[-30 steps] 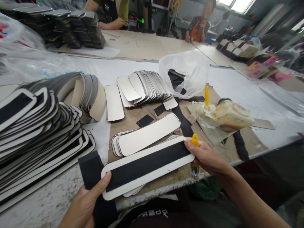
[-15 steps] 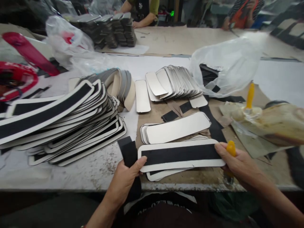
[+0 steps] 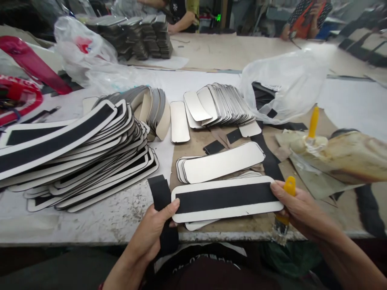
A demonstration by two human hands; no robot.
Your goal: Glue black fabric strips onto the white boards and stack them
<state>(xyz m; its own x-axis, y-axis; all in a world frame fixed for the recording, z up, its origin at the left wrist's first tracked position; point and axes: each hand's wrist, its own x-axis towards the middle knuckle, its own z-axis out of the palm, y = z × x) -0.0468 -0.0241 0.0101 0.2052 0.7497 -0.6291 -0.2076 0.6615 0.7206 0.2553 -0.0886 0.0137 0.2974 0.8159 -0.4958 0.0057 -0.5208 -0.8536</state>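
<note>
A long white panel with a black strip along its middle (image 3: 226,198) is held level near the table's front edge. My left hand (image 3: 152,227) pinches its left end, thumb on top, and black strips (image 3: 160,195) hang in the same hand. At the other end my right hand (image 3: 302,209) grips the panel's corner and also holds a yellow-handled brush (image 3: 289,186), bristles down. Another white panel (image 3: 201,224) shows partly beneath the held one. Just behind lie plain white panels (image 3: 223,162) in a small overlapping pile.
To the left is a tall pile of black-striped panels (image 3: 75,141). Fanned white pieces (image 3: 226,104) lie farther back. On the right, a second yellow-handled brush (image 3: 313,123) stands in a glue-smeared container (image 3: 356,155). Plastic bags (image 3: 290,84) and a co-worker's arm (image 3: 184,24) are beyond.
Both hands stay on the striped panel, which lies slightly further left in view. The brush in my right hand has tilted, so its bristles show more below the panel.
</note>
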